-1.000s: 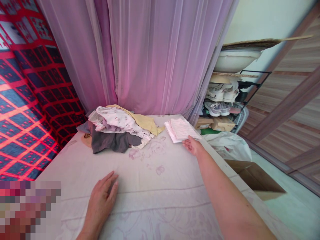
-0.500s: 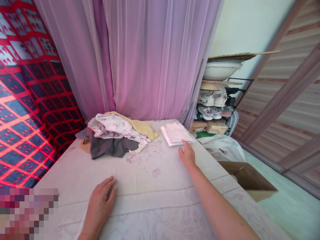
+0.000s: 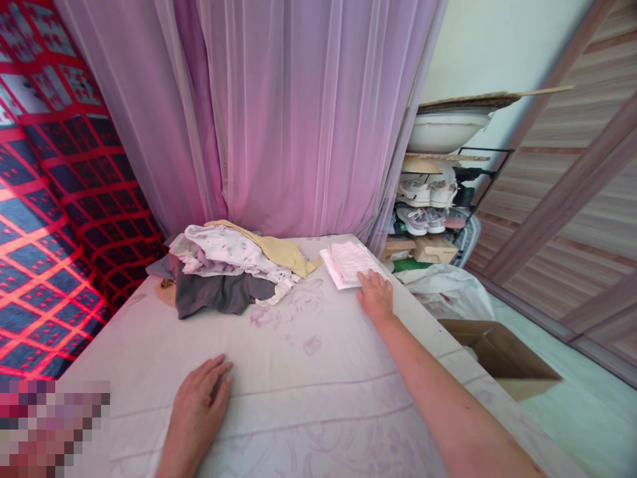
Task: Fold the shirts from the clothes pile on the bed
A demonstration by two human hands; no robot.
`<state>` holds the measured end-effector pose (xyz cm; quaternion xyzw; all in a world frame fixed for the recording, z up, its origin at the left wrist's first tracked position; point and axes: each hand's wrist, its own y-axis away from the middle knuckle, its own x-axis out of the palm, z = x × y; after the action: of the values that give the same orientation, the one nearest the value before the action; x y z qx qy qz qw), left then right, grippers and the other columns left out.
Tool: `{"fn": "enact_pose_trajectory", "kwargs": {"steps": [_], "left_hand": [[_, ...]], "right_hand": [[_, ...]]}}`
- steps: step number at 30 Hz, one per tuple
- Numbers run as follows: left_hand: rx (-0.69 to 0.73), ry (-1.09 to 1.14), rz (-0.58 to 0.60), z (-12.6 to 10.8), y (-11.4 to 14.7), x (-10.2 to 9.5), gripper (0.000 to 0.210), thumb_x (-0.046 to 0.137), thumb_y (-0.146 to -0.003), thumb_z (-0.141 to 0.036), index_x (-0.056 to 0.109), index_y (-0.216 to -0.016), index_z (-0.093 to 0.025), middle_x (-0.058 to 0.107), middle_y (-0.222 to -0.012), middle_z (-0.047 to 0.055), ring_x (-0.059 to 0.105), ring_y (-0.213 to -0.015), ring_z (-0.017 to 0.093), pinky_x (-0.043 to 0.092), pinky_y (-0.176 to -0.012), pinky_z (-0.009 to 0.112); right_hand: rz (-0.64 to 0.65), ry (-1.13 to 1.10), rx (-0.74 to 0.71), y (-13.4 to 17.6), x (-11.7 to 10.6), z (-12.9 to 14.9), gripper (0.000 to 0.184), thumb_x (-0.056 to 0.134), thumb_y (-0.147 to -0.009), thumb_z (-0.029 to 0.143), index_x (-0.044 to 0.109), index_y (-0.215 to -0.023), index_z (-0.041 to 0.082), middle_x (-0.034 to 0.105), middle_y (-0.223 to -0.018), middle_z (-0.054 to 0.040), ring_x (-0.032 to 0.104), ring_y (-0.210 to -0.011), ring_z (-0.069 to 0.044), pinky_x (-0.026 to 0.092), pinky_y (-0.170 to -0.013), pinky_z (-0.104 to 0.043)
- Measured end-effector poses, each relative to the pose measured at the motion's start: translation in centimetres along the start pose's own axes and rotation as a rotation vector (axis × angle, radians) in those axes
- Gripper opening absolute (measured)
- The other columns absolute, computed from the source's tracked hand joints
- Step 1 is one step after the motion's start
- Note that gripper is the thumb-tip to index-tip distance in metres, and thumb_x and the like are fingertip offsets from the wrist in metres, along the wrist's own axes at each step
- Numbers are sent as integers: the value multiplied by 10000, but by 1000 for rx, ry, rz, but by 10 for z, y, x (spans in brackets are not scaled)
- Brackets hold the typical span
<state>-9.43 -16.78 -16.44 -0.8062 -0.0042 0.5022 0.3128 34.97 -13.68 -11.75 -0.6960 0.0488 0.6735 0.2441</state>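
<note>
My right hand (image 3: 375, 294) reaches to the far right of the bed-like surface (image 3: 298, 358), its fingers spread over the near corner of a folded pale pink cloth (image 3: 343, 261). That cloth lies flat in a small stack; whether it is one garment or two I cannot tell. Resting flat on the floral cover, my left hand (image 3: 202, 398) has its fingers stretched out and holds nothing. Beyond it is a rumpled heap of clothes: a white patterned garment (image 3: 223, 251) on top, a yellow cloth (image 3: 283, 253) behind, and a dark grey garment (image 3: 212, 293) below.
A purple curtain (image 3: 298, 133) hangs along the far edge. To the left is a red-and-dark checked cloth (image 3: 74, 199). On the right stand a shoe rack (image 3: 492, 182) with shoes, a white plastic bag (image 3: 452, 289) and an open cardboard box (image 3: 527, 385) on the floor.
My right hand has moved slightly, its fingers now laid over the near corner of the folded pink cloth. My left hand has stayed in place. The view has shifted a little.
</note>
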Motion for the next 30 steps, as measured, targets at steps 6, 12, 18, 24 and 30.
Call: {"fn": "enact_pose_trajectory", "kwargs": {"steps": [6,12,18,24,30], "left_hand": [[10,0,-2,-2,1,-2,364,442,-858,-478,703,-962,-247,708,-1085,55,645,-1014,247,533,-881,433],[8,1,-3,-4,2,-3,355,443,-863,-471,701,-967,-250,707,-1087,52,642,-1020,247,528,-887,431],[1,-4,22,-4,1,-4,351,447,-859,-468,705,-969,-257,706,-1092,49,638,-1032,246,526,-895,425],[-1,-16,24,-3,2,-3,348,453,-854,-468,707,-967,-259,705,-1095,50,633,-1039,250,529,-892,427],[3,-14,29,-2,4,-2,350,452,-856,-478,704,-975,-267,696,-1114,52,624,-1059,258,522,-903,446]], "right_hand": [[16,25,-109,-14,-2,10,569,501,-846,221,387,-1402,264,364,-1479,-101,338,-1323,-265,245,-1066,-454],[60,-65,-138,-30,-13,4,448,421,-902,270,474,-1346,231,475,-1397,-100,450,-1238,-235,331,-1022,-369],[15,-31,-92,-28,-5,8,527,440,-846,181,440,-1370,238,443,-1419,-98,419,-1243,-252,337,-1004,-401],[96,37,-14,-44,-5,8,639,500,-803,192,354,-1420,273,364,-1461,-120,362,-1269,-316,318,-984,-515],[154,13,-24,-62,-14,7,599,452,-817,123,415,-1384,314,376,-1454,-111,431,-1225,-300,339,-974,-497]]}}
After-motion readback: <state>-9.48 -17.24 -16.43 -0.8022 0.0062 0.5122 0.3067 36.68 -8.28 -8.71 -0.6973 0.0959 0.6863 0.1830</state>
